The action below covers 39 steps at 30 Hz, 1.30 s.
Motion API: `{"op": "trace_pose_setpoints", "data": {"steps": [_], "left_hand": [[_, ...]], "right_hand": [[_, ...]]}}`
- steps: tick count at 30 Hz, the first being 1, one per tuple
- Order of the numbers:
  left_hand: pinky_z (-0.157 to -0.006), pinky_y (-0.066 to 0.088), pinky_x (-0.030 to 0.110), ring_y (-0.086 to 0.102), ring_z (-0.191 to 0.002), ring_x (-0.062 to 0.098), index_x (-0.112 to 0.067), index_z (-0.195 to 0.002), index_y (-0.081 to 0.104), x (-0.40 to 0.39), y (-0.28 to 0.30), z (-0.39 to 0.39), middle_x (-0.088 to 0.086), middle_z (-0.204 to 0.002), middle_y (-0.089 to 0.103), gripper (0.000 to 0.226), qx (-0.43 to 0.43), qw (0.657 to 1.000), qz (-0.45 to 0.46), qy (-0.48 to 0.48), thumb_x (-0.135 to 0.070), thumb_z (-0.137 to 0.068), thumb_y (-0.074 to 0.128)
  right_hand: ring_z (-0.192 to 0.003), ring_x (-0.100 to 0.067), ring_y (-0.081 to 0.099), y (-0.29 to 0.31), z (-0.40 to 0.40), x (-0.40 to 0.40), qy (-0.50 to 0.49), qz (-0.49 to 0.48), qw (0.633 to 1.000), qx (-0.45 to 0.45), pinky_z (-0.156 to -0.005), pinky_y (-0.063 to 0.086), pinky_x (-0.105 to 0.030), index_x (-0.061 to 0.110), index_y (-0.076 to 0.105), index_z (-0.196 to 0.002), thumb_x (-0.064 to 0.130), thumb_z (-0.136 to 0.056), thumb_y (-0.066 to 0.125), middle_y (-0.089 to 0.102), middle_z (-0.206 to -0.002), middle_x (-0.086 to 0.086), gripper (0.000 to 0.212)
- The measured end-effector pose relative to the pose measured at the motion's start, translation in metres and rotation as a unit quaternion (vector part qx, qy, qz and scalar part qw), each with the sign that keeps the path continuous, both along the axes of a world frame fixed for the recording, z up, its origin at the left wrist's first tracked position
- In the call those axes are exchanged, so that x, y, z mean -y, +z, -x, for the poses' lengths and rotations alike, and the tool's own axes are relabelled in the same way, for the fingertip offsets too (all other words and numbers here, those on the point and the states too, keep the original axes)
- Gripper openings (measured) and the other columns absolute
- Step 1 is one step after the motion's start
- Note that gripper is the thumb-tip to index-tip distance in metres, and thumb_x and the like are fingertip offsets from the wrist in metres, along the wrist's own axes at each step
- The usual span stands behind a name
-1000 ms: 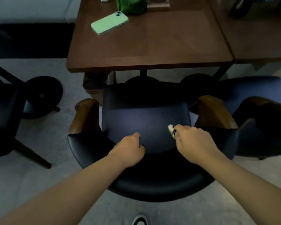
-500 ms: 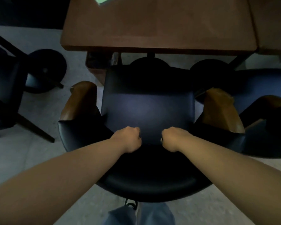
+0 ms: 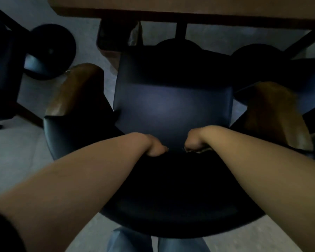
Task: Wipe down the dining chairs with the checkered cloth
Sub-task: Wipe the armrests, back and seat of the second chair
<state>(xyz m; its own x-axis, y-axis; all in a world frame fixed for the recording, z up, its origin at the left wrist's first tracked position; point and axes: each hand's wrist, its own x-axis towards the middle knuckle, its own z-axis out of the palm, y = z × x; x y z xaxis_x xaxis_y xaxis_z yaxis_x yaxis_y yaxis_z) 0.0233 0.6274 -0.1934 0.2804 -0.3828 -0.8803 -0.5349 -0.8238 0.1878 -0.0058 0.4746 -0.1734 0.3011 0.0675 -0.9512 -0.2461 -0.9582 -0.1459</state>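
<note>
Head view: I look steeply down over the curved black backrest of a dark upholstered dining chair (image 3: 171,206) with a blue-black seat pad and brown wooden armrests. Both bare forearms reach over the backrest toward the seat.

My left hand (image 3: 154,147) is curled into a fist at the rear edge of the seat, just where seat and backrest meet. Its grip is closed; what it holds, if anything, I cannot tell.

My right hand (image 3: 194,140) is also fisted, near the left hand with a narrow gap between them, at the same seat edge. A thin pale strip (image 3: 200,151) shows under its knuckles. This may be the checkered cloth, but the frame is too dark to confirm, so I cannot tell what the closed grip holds.

The brown wooden worktop (image 3: 171,4) crosses the top edge, above the chair's front. A second dark chair (image 3: 2,70) stands at the far left, well apart. Blue trouser legs (image 3: 131,240) show at the bottom, behind the backrest, over a grey floor (image 3: 16,151).
</note>
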Motion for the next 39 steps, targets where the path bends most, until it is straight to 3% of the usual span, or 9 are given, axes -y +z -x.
{"op": "trace_pose_setpoints", "data": {"steps": [3,5,9,17,23,29,33,36,39], "left_hand": [[-0.117,0.018,0.035,0.021,-0.147,0.026,-0.018,-0.155,0.020,0.001,0.004,0.005,0.007,-0.162,0.021,0.056,-0.004,1.000,-0.017,0.007,-0.040,-0.104,0.026],[-0.115,0.021,0.035,0.025,-0.146,0.027,-0.016,-0.155,0.023,-0.001,0.006,0.015,0.009,-0.160,0.025,0.056,0.000,1.000,-0.024,0.011,-0.041,-0.104,0.026],[-0.112,0.027,0.035,0.034,-0.141,0.030,-0.013,-0.152,0.031,-0.009,0.002,0.040,0.014,-0.156,0.034,0.059,-0.015,0.998,-0.055,0.013,-0.045,-0.103,0.026],[-0.112,0.029,0.036,0.036,-0.140,0.032,-0.010,-0.150,0.034,-0.030,0.008,0.094,0.016,-0.154,0.036,0.061,-0.038,0.997,-0.068,0.011,-0.048,-0.102,0.026],[-0.111,0.030,0.037,0.038,-0.138,0.031,-0.008,-0.149,0.036,-0.040,0.005,0.122,0.016,-0.153,0.038,0.062,-0.058,0.994,-0.080,0.050,-0.047,-0.102,0.024],[-0.107,0.035,0.034,0.043,-0.134,0.032,-0.004,-0.145,0.041,-0.042,0.014,0.119,0.017,-0.149,0.042,0.055,-0.069,0.996,-0.056,0.032,-0.040,-0.104,0.031],[-0.090,0.043,0.031,0.055,-0.120,0.033,-0.006,-0.127,0.059,-0.063,0.050,0.089,0.016,-0.134,0.058,0.043,-0.003,0.999,0.031,0.021,-0.036,-0.098,0.047],[-0.098,0.046,0.037,0.054,-0.121,0.034,-0.015,-0.127,0.055,-0.101,0.092,0.057,0.014,-0.131,0.058,0.040,0.094,0.986,0.115,0.070,-0.037,-0.096,0.048],[-0.104,0.040,0.040,0.049,-0.124,0.033,-0.011,-0.127,0.057,-0.151,0.124,0.033,0.014,-0.131,0.056,0.040,0.283,0.928,0.221,0.095,-0.023,-0.089,0.053]], "right_hand": [[-0.071,-0.021,0.056,0.007,0.007,-0.002,0.045,0.016,0.998,0.029,-0.059,0.044,-0.024,0.006,0.067,-0.100,0.023,-0.091,0.050,0.063,-0.090,-0.009,0.026],[-0.081,-0.025,0.057,0.006,0.017,-0.002,0.034,0.025,0.999,0.034,-0.074,0.049,-0.028,0.006,0.066,-0.108,0.025,-0.090,0.051,0.063,-0.104,-0.013,0.030],[-0.084,-0.025,0.060,0.007,0.041,-0.007,0.020,0.025,0.999,0.018,-0.074,0.050,-0.029,0.004,0.066,-0.106,0.024,-0.088,0.052,0.065,-0.109,-0.014,0.029],[-0.112,-0.030,0.057,0.002,0.099,-0.025,-0.012,0.019,1.000,0.012,-0.078,0.042,-0.025,0.002,0.055,-0.128,0.024,-0.094,0.046,0.055,-0.129,-0.017,0.041],[-0.105,-0.030,0.059,-0.015,0.131,-0.035,-0.013,0.029,0.999,0.004,-0.081,0.045,-0.026,0.002,0.057,-0.124,0.028,-0.093,0.045,0.057,-0.125,-0.017,0.042],[-0.079,-0.022,0.053,-0.016,0.132,-0.033,-0.011,0.035,0.999,-0.014,-0.069,0.041,-0.025,0.005,0.064,-0.108,0.034,-0.092,0.047,0.058,-0.100,-0.011,0.037],[-0.074,-0.020,0.060,-0.003,0.122,-0.038,-0.081,0.043,0.996,0.006,-0.066,0.047,-0.023,0.009,0.068,-0.090,0.031,-0.095,0.046,0.064,-0.092,-0.009,0.031],[-0.061,-0.016,0.059,0.012,0.105,-0.065,-0.256,0.006,0.956,0.144,-0.050,0.041,-0.014,0.011,0.061,-0.072,0.027,-0.098,0.042,0.063,-0.084,-0.012,0.037],[-0.096,-0.035,0.061,0.016,0.078,-0.106,-0.350,-0.011,0.892,0.286,-0.069,0.038,-0.027,0.003,0.064,-0.093,0.029,-0.100,0.037,0.063,-0.106,-0.023,0.038]]}}
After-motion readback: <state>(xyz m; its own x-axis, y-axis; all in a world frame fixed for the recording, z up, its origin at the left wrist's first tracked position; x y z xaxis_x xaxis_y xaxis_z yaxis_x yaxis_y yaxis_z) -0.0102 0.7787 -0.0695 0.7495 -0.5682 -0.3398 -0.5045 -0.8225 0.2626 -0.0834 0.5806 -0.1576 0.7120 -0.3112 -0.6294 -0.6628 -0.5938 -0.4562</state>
